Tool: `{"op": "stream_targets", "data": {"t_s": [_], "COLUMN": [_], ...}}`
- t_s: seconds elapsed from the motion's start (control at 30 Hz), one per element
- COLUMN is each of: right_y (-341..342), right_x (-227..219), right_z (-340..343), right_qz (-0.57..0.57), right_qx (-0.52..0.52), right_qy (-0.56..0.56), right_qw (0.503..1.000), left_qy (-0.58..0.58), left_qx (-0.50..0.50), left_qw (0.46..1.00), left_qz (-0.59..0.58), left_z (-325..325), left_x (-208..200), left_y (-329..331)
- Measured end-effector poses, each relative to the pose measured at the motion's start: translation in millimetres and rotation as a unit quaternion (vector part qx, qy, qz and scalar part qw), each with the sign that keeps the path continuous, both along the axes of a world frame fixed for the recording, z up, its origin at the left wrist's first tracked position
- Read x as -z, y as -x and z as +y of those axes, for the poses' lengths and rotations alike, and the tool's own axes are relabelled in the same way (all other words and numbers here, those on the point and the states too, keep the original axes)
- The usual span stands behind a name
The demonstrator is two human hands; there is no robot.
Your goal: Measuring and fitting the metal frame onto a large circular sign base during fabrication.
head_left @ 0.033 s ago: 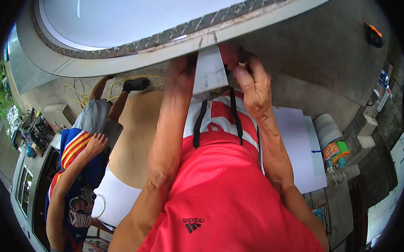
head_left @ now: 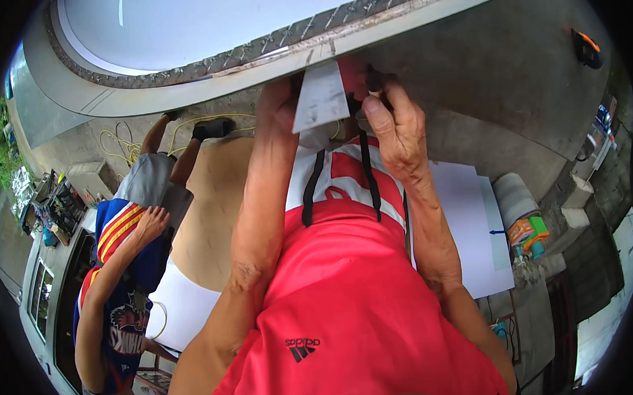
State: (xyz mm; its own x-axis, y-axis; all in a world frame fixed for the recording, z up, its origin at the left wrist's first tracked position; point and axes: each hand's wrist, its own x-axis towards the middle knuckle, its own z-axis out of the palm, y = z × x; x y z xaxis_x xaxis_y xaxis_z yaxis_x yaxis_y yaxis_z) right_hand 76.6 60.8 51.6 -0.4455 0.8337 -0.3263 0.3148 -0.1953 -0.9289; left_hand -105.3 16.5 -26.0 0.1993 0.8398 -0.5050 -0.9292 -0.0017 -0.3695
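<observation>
A grey, tapered, flat plate (head_left: pixel 321 98) near the curved grey rim (head_left: pixel 206 98) is by my left hand (head_left: pixel 281 106), whose shadowed grip I cannot tell. My right hand (head_left: pixel 402 130) pinches a small dark stick (head_left: pixel 373 80).

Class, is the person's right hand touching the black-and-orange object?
Apart: the head view shows a wide stretch of grey surface between the right hand and the black-and-orange object.

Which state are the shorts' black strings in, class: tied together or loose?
Loose where visible: the black strings hang apart, no knot showing.
</observation>
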Motion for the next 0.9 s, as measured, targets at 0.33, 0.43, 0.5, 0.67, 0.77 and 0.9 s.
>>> {"op": "stream_targets", "data": {"t_s": [0.33, 0.43, 0.5, 0.67, 0.77, 0.9], "right_y": [33, 46, 54, 62, 62, 61], "right_x": [17, 22, 23, 27, 30, 31], "right_z": [-2, 5, 7, 9, 10, 14], "right_qz": [0.03, 0.035, 0.038, 0.053, 0.034, 0.043], "right_qx": [0.073, 0.069, 0.064, 0.071, 0.075, 0.068], "right_qy": [-0.087, -0.146, -0.162, -0.149, -0.138, -0.148], "right_qw": [0.993, 0.986, 0.984, 0.985, 0.987, 0.986], "left_qy": [0.154, 0.115, 0.134, 0.094, 0.109, 0.121], "left_qx": [0.015, 0.017, 0.014, 0.022, 0.028, 0.022], "left_qw": [0.982, 0.989, 0.986, 0.991, 0.985, 0.985], "left_qz": [0.11, 0.089, 0.102, 0.089, 0.13, 0.122], "left_z": [5, 3, 3, 4, 5, 6], "left_x": [25, 29, 31, 32, 32, 32], "left_y": [30, 40, 47, 54, 54, 54]}}
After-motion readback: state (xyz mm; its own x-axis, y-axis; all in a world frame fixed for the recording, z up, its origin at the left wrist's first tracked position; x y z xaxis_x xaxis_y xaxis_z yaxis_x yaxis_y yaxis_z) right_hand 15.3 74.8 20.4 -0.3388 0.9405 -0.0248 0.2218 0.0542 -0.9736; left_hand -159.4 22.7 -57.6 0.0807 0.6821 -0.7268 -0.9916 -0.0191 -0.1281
